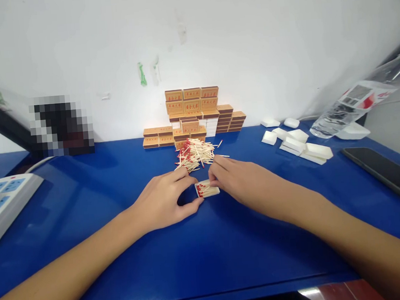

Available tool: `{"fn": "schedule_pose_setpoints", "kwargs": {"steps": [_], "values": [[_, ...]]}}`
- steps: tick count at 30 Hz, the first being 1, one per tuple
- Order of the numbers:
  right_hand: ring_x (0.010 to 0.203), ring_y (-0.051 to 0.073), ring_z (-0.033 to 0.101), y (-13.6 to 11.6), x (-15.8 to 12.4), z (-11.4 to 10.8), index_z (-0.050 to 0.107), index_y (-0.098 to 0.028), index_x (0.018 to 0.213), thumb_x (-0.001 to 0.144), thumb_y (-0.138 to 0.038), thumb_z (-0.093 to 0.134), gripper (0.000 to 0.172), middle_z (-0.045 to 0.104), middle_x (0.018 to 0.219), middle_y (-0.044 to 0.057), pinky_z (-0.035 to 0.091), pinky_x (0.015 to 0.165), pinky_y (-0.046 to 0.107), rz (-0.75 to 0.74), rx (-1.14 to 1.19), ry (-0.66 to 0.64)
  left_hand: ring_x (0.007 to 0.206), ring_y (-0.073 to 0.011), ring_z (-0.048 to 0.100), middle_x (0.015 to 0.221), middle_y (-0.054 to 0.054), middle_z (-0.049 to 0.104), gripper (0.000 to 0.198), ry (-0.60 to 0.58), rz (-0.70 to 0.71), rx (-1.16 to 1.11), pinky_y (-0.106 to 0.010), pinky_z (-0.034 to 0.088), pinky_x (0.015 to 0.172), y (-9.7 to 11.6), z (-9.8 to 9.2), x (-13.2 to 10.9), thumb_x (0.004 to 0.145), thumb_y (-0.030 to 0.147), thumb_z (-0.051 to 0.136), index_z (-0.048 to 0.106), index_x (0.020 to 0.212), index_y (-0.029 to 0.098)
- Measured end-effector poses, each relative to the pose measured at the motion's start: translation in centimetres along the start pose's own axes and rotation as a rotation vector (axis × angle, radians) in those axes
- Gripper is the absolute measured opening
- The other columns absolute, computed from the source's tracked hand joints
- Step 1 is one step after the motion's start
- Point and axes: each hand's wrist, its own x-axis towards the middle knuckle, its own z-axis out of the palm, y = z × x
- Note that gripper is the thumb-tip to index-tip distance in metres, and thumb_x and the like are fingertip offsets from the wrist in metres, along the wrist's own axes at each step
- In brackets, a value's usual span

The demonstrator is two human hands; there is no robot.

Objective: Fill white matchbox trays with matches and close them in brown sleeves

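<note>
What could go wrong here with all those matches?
The left hand holds the small white tray by one end; a slip might tip it and spill the matches inside. The right hand is close to the loose match pile, so an accidental brush could scatter some. The stacked matchboxes stand just behind that pile, and a bump might topple them.

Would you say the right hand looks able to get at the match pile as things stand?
Probably yes: the match pile lies just beyond the right hand, with nothing visible between them, though that hand is at the tray.
</note>
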Motion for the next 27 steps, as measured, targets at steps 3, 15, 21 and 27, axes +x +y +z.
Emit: {"fn": "schedule_pose_setpoints", "kwargs": {"steps": [3, 15, 21, 27], "values": [[0.078, 0.022, 0.062, -0.5, 0.3, 0.5, 0.062, -0.015, 0.1, 0.104, -0.007, 0.042, 0.023, 0.067, 0.102, 0.014, 0.045, 0.064, 0.033, -0.017, -0.087, -0.016, 0.082, -0.0187, 0.069, 0.102, -0.006, 0.07, 0.027, -0.003, 0.008, 0.008, -0.031, 0.055, 0.067, 0.0, 0.0, 0.0, 0.098, 0.039, 0.064, 0.071, 0.114, 0.018], [0.08, 0.021, 0.06, 5.5, -0.2, 0.4, 0.062, -0.02, 0.099, 0.104, -0.026, 0.051, 0.014, 0.064, 0.097, 0.008, 0.044, 0.071, 0.033, 0.286, 0.243, 0.144, 0.079, -0.0168, 0.069, 0.104, -0.005, 0.071, 0.026, 0.046, 0.027, -0.024, -0.03, 0.055, 0.067, 0.3, -0.3, -0.1, 0.099, 0.037, 0.066, 0.072, 0.116, 0.019], [0.081, 0.021, 0.06, 7.5, -0.2, 1.5, 0.068, -0.021, 0.095, 0.099, -0.03, 0.056, 0.015, 0.064, 0.091, 0.006, 0.043, 0.072, 0.033, 0.304, 0.298, 0.106, 0.081, -0.0177, 0.069, 0.101, -0.006, 0.071, 0.027, 0.035, 0.034, -0.009, -0.031, 0.055, 0.068, 0.4, -0.3, 0.0, 0.099, 0.039, 0.066, 0.072, 0.114, 0.018], [0.08, 0.019, 0.059, 5.8, 1.1, 3.1, 0.064, -0.02, 0.094, 0.101, -0.027, 0.057, 0.012, 0.064, 0.095, 0.007, 0.045, 0.074, 0.032, 0.301, 0.384, 0.066, 0.078, -0.0172, 0.068, 0.098, -0.004, 0.07, 0.026, 0.022, 0.034, -0.024, -0.031, 0.053, 0.066, 0.4, -0.1, -0.1, 0.098, 0.037, 0.067, 0.073, 0.114, 0.018]]}}
